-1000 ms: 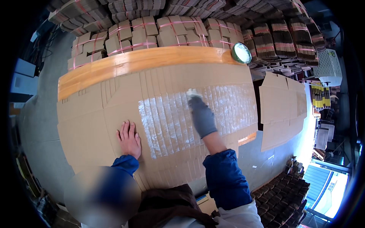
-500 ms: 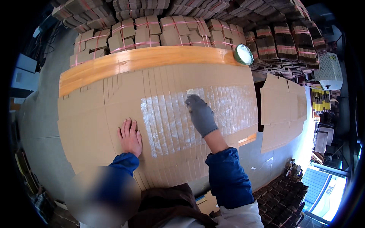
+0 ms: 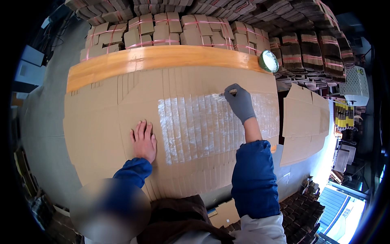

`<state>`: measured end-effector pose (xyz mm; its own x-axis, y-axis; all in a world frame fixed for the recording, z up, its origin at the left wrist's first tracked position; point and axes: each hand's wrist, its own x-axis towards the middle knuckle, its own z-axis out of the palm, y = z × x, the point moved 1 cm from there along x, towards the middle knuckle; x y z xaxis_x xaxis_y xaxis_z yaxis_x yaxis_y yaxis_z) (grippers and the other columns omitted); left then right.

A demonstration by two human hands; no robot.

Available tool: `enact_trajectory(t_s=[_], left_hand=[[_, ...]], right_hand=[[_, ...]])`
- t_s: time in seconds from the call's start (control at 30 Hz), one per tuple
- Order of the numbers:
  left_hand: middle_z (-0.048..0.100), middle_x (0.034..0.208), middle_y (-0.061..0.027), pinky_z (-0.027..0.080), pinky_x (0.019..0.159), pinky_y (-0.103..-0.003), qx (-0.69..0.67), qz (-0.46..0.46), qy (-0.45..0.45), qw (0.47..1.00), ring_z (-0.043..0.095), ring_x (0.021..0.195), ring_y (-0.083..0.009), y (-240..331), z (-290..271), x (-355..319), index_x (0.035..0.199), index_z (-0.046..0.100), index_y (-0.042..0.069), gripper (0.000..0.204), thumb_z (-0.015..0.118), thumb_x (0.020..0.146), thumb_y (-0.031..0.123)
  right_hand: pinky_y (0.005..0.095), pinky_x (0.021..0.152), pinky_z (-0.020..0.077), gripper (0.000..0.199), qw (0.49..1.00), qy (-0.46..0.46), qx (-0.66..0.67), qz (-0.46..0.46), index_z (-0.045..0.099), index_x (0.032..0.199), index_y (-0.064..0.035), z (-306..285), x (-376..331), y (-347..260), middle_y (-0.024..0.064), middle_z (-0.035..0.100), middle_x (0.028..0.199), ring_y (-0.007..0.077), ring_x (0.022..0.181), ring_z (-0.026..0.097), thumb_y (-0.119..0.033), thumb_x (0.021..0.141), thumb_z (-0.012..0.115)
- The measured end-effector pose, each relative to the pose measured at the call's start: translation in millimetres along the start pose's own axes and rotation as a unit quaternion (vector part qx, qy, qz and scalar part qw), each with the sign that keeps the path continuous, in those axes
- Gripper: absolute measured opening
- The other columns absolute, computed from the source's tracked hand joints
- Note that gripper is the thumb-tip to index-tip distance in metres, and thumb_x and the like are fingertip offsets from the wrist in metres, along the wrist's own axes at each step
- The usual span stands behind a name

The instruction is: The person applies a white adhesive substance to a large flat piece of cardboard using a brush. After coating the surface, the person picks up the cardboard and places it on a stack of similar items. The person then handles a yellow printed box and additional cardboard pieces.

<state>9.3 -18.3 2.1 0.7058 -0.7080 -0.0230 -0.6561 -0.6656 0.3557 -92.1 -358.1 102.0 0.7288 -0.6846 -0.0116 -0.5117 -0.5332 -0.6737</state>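
Note:
Overlapping sheets of brown cardboard lie fanned out, their edges forming narrow parallel strips. A shiny, whitish wet coating covers a broad rectangle across these strips. My right hand, in a grey glove, is closed around a small tool with a pale wide end, mostly hidden by the fingers. That end touches the coating's far edge. Bare and flat, my left hand rests with spread fingers on the cardboard, left of the coated area. A green bowl of white paste stands at the board's far right end.
An orange wooden board runs along the far side under the cardboard. Beyond it rise cardboard bundles tied with pink straps. Another flattened cardboard sheet lies to the right. More dark cardboard stacks stand at the lower right.
My right hand has moved right and slightly farther away along the coating's far edge, still gripping the tool. My left hand stays flat on the cardboard. The whole view has shifted slightly.

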Motion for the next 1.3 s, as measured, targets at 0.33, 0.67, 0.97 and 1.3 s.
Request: enact_trajectory(t_s=[0.33,0.67,0.97,1.3], left_hand=[[0.034,0.146,-0.0115,0.015,0.112,-0.055,0.005,-0.001,0.004,1.0,0.027,0.138,-0.0294,-4,4,-1,0.136,0.042,0.009,0.048,0.05,0.09,0.019],[0.035,0.145,-0.0114,0.016,0.112,-0.054,0.001,0.005,0.018,1.0,0.028,0.137,-0.0297,-5,4,-3,0.134,0.044,0.009,0.046,0.05,0.089,0.018],[0.035,0.145,-0.0112,0.015,0.112,-0.055,0.0,-0.005,0.011,1.0,0.027,0.137,-0.0291,-7,3,-4,0.134,0.044,0.01,0.046,0.05,0.09,0.018],[0.035,0.145,-0.013,0.015,0.112,-0.055,-0.015,0.001,0.003,1.0,0.027,0.137,-0.0316,-1,4,0,0.134,0.042,0.008,0.045,0.047,0.09,0.016]], right_hand=[[0.037,0.074,0.0512,0.01,1.0,-0.01,0.01,0.017,0.063,0.087,-0.0042,9,5,-14,0.0181,0.066,0.084,0.0348,0.081,0.064,-0.013,0.081,0.064],[0.04,0.073,0.0512,0.008,0.998,-0.027,0.033,-0.035,0.063,0.085,-0.0061,38,-2,-54,0.0174,0.066,0.086,0.0362,0.081,0.064,-0.013,0.08,0.062],[0.0429,0.075,0.0509,0.011,0.999,-0.031,0.014,-0.037,0.063,0.084,-0.0068,57,-1,-73,0.017,0.066,0.085,0.0376,0.082,0.063,-0.016,0.08,0.061],[0.0446,0.076,0.0503,0.01,0.994,-0.042,0.045,-0.093,0.061,0.084,-0.0072,84,-8,-89,0.019,0.065,0.085,0.0386,0.082,0.062,-0.015,0.08,0.058]])
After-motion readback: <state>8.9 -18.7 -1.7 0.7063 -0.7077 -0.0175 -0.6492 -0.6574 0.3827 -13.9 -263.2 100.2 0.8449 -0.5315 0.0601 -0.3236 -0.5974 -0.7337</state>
